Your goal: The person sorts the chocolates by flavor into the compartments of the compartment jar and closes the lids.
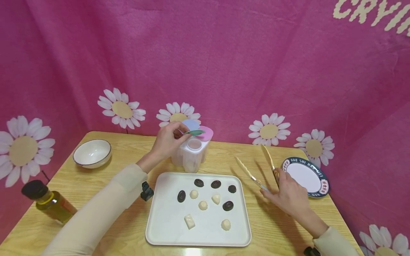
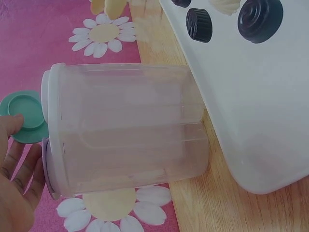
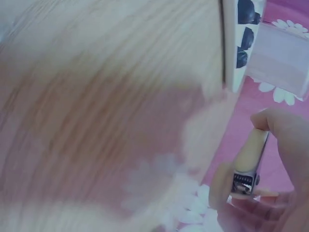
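My left hand (image 1: 171,137) pinches a green lid (image 1: 195,132) between thumb and fingers, above a clear plastic container (image 1: 192,160) with round openings. A pink lid (image 1: 206,133) and a blue lid (image 1: 191,124) stand raised at its top. In the left wrist view the thumb lies on the green lid (image 2: 26,116). My right hand (image 1: 289,193) grips a pair of tongs (image 1: 245,167), its two arms spread apart with nothing between the tips. The tongs' metal spring (image 3: 244,182) shows in the right wrist view. Dark chocolates (image 1: 228,206) and white chocolates (image 1: 203,205) lie scattered on a white tray (image 1: 169,231).
On the left stand a white bowl (image 1: 93,153) and an oil bottle (image 1: 54,206) with a black cap. An oval plate (image 1: 304,177) with a dark patterned rim lies behind the right hand. A pink flowered cloth (image 1: 224,71) hangs behind the wooden table (image 1: 134,227).
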A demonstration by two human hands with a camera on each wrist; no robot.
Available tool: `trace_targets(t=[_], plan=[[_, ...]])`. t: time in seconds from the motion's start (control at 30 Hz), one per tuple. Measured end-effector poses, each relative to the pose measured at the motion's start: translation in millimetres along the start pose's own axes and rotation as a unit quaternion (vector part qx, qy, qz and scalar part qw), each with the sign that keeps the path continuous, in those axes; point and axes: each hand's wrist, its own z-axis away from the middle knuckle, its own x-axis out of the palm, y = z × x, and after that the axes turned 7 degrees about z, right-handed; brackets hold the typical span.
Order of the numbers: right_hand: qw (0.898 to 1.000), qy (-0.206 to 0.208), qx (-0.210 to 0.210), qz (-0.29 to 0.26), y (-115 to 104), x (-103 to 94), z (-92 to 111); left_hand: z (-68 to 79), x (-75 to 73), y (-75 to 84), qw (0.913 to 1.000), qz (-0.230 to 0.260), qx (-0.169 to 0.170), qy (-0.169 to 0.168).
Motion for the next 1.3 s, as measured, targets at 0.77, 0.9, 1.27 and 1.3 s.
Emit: trace_targets(t=[0.77, 0.9, 1.27, 1.3], plan=[[0.989, 0.011, -0.149, -0.006, -3, -46.0, 6, -0.2, 0.7, -0.6, 1.0000, -0.002, -0.008, 0.000], [0.985, 0.013, -0.172, 0.005, 0, -49.3, 7, 0.3, 0.6, -0.2, 1.0000, -0.001, -0.007, 0.000], [0.969, -0.001, -0.248, 0.024, 13, -57.1, 9, 0.1, 0.5, -0.8, 1.0000, -0.001, -0.001, -0.001], [0.968, -0.001, -0.251, 0.023, 14, -57.0, 9, 0.2, 0.4, -0.8, 1.0000, -0.001, -0.001, -0.001]])
